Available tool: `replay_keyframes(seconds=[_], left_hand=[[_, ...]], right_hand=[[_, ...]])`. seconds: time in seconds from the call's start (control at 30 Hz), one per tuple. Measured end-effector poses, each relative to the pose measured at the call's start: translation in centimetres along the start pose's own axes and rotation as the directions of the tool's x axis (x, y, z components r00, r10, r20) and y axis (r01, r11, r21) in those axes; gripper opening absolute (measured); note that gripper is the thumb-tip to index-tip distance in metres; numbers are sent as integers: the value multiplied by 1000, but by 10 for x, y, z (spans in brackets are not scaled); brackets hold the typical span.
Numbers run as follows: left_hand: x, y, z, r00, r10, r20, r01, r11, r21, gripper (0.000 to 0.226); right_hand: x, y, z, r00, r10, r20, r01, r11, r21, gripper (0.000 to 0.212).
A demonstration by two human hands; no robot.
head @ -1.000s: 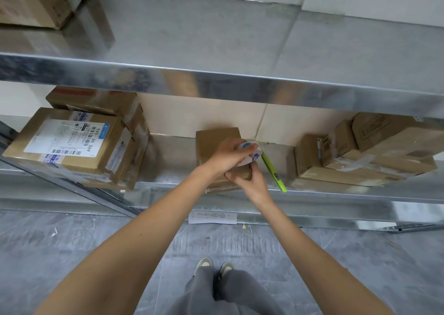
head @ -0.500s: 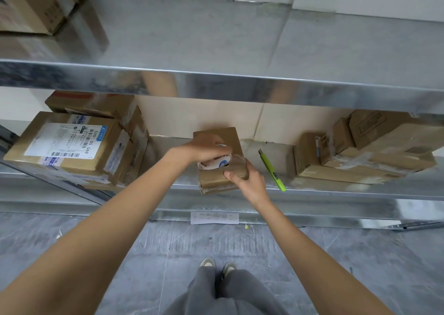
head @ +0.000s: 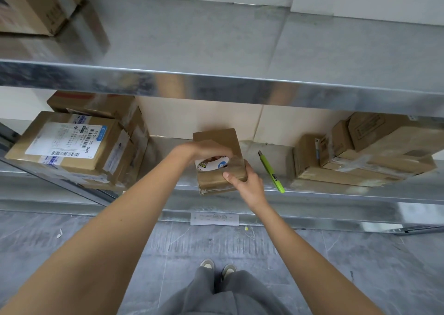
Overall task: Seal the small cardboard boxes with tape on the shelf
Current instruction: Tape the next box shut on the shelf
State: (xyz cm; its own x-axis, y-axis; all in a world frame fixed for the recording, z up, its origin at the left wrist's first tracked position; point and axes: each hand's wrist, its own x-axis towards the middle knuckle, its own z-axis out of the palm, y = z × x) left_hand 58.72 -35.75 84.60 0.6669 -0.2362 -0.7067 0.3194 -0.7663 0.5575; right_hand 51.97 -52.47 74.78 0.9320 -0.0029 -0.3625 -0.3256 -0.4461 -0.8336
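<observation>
A small brown cardboard box (head: 217,138) stands on the lower metal shelf (head: 336,194), near its front edge. My left hand (head: 204,150) grips a roll of clear tape (head: 212,164) with a white and blue core, held over the box's top. A strip of clear tape runs from the roll across the box's right side. My right hand (head: 247,182) holds the box's near right corner, thumb pressed on the front top.
A lime-green utility knife (head: 271,173) lies on the shelf right of the box. Labelled parcels (head: 72,144) are stacked at the left and taped cartons (head: 360,158) at the right. An upper shelf (head: 216,84) overhangs. A paper slip (head: 214,218) lies on the floor.
My left hand has carried the tape roll leftward from the box's right edge over its top, drawing tape out. My right hand stays at the near right corner of the box.
</observation>
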Motion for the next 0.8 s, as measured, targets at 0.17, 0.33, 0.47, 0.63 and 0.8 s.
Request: replay_keyframes(seconds=[0.17,0.33,0.47,0.63,0.8], left_hand=[[-3,0,7,998,50,-41,-52,997,-64,22],[-1,-1,10,996,47,-82,-55,994,-98,21],[-1,-1,11,994,44,-99,-56,991,-124,22],[1,-5,14,989,38,-145,-52,994,-92,28],[-2,-4,13,989,56,-137,-69,993,-91,27]], right_hand=[[1,1,-1,1000,-19,12,19,1000,-15,103],[6,-2,-9,995,-72,62,75,995,-59,86],[14,-12,-27,974,-63,216,88,990,-108,74],[45,-14,-79,966,75,246,33,913,-406,90],[56,11,-79,990,136,31,-61,626,-777,77]])
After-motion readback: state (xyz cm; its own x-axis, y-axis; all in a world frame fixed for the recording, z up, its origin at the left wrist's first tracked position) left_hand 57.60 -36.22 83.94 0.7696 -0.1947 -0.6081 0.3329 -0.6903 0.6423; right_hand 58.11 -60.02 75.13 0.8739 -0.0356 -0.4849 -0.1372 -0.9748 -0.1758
